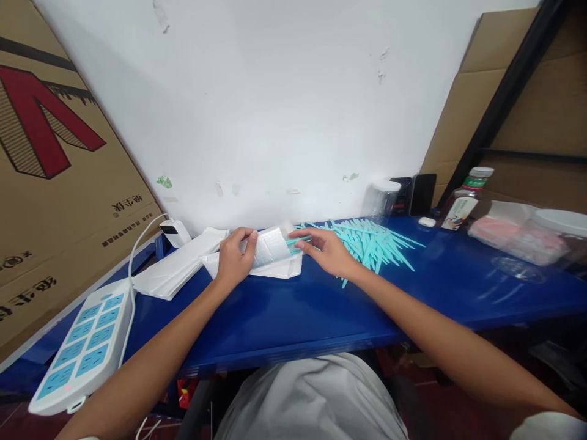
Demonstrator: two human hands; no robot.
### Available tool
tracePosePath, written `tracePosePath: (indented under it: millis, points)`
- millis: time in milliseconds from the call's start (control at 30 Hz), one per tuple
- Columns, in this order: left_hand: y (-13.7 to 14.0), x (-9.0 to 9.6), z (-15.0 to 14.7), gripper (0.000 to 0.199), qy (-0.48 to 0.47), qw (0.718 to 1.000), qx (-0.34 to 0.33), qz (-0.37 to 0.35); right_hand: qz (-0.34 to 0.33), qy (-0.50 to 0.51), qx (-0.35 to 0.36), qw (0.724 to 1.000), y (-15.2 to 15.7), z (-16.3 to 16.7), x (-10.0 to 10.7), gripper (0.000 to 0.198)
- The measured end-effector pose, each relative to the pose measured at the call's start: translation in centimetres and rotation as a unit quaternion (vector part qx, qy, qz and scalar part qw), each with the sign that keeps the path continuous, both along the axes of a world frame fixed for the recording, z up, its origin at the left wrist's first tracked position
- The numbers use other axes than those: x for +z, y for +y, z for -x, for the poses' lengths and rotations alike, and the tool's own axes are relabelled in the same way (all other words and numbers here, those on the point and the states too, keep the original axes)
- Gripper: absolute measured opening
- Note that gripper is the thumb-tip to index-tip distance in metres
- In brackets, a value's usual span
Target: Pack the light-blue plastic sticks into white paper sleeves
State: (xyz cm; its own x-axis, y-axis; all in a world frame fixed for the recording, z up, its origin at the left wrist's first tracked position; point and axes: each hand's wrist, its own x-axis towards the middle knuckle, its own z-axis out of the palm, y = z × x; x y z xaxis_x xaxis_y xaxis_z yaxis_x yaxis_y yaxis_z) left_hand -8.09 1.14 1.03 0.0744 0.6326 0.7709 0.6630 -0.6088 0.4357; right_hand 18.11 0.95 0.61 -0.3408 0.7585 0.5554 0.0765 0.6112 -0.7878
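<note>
My left hand (237,253) is closed on a whitish, shiny bubble envelope (271,247), thumb on top. At the envelope's right-hand mouth, my right hand (325,247) pinches a few thin turquoise sticks (293,243). Their left ends reach into the mouth, and how far in is hidden. Another flat white envelope (287,267) lies under the held one. Just right of my right hand is a loose pile of turquoise sticks (371,241), thin and tapered. To the left lies a stack of white envelopes (177,269).
A power strip (82,345) with a white cable sits at the left on the blue table (293,324). Toward the right stand a clear jar (384,198), a dark phone (422,194), a bottle (463,201) and a pink-filled plastic pack (518,232). A white wall (284,110) rises behind.
</note>
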Motion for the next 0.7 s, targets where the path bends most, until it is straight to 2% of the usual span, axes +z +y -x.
tracePosePath:
  millis: [100,200,300,400,467,533,600,700]
  points:
    - [-0.5,0.8,-0.4,0.023,-0.087,0.996,-0.009,-0.003,-0.072,0.025,-0.031,0.997,-1.0,-0.8,1.8,0.042]
    - [-1.1,1.7,-0.9,0.024,-0.159,0.987,-0.027,0.003,-0.134,0.006,-0.055,0.989,-2.1,-1.2,3.1,0.048]
    - [-1.4,2.4,-1.3,0.026,-0.224,0.973,-0.043,0.023,-0.177,0.002,-0.085,0.98,-2.7,-1.1,3.4,0.055]
    - [-1.3,2.6,-1.3,0.025,-0.31,0.945,-0.079,0.066,-0.191,0.006,-0.096,0.977,-2.4,-1.2,2.9,0.064]
    - [-1.1,2.5,-1.3,0.024,-0.36,0.923,-0.108,0.085,-0.183,-0.011,-0.103,0.978,-2.0,-1.3,2.3,0.06]
    - [-0.9,2.1,-1.5,0.023,-0.389,0.907,-0.131,0.089,-0.177,-0.037,-0.1,0.978,-1.5,-1.3,1.7,0.046]
    - [-0.9,1.6,-1.8,0.024,-0.397,0.902,-0.142,0.089,-0.171,-0.061,-0.086,0.98,-1.4,-1.1,1.3,0.036]
    - [-1.3,0.9,-2.5,0.027,-0.375,0.909,-0.151,0.101,-0.159,-0.076,-0.061,0.982,-1.5,-0.5,0.8,0.029]
